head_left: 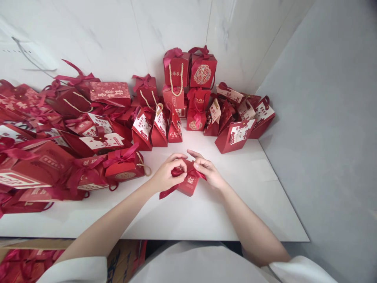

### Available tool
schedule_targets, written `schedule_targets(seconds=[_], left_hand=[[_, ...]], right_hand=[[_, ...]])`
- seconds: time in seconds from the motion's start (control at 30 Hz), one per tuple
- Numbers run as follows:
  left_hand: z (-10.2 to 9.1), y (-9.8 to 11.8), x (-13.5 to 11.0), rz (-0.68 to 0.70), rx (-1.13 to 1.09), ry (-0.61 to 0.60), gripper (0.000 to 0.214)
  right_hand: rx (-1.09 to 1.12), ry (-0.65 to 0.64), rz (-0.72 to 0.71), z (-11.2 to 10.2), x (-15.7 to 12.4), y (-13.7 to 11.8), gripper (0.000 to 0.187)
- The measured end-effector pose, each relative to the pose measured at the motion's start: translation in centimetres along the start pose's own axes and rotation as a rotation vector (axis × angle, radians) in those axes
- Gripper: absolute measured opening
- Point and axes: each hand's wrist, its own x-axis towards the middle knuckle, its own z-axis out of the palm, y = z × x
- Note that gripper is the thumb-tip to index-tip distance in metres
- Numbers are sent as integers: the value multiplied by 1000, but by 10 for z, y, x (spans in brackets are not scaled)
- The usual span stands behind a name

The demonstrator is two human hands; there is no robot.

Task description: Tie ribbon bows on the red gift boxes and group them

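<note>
A small red gift box (188, 184) with pale printed characters stands on the white table in front of me. Dark red ribbon (169, 192) runs across its top, one tail hanging down on the left. My left hand (172, 173) pinches the ribbon between thumb and forefinger at the box's upper left. On the other side my right hand (207, 171) pinches the ribbon at the upper right, with its forefinger stretched forward. The fingers partly cover the top of the box and the ribbon's crossing.
Many red gift boxes (123, 167) with ribbons crowd the left side of the white table (241, 196). More stand along the back, some stacked (203, 70). A grey wall (330, 129) borders the right. Below the table edge is a cardboard box (125, 257).
</note>
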Motion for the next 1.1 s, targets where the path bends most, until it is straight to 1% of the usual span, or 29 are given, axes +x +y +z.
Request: schedule_targets(seconds=[0.07, 0.17, 0.33, 0.4, 0.47, 0.57, 0.67, 0.77, 0.87, 0.97, 1.1], left_hand=[[-1, 1, 0, -6, 9, -5, 1], [-1, 1, 1, -17, 34, -18, 1], [0, 1, 2, -34, 74, -24, 1], [-3, 2, 2, -41, 60, -26, 2], [-10, 3, 1, -44, 10, -33, 7], [-29, 5, -3, -46, -75, -53, 17], [-48, 4, -8, -27, -22, -83, 16], [-56, -2, -12, -44, 53, -116, 13], [-55, -8, -13, -88, 29, -130, 18], [-50, -9, -12, -120, -65, -131, 24], [-43, -9, -10, -121, -186, -144, 15]], right_hand=[[-23, 41, -13, 0, 1, 2, 39], [-20, 48, -13, -1, 1, 5, 38], [7, 103, -14, 1, 2, 8, 41], [15, 94, 0, 2, 2, 8, 42], [40, 62, 29, 1, 1, 6, 41], [66, 14, 49, -1, -1, 4, 36], [37, -4, 25, -4, -2, 1, 31], [29, -7, 29, -5, -3, 0, 32], [38, -13, 37, -4, -3, 1, 37], [31, -16, -4, -3, -3, 2, 40], [30, -58, -21, -4, -4, 0, 32]])
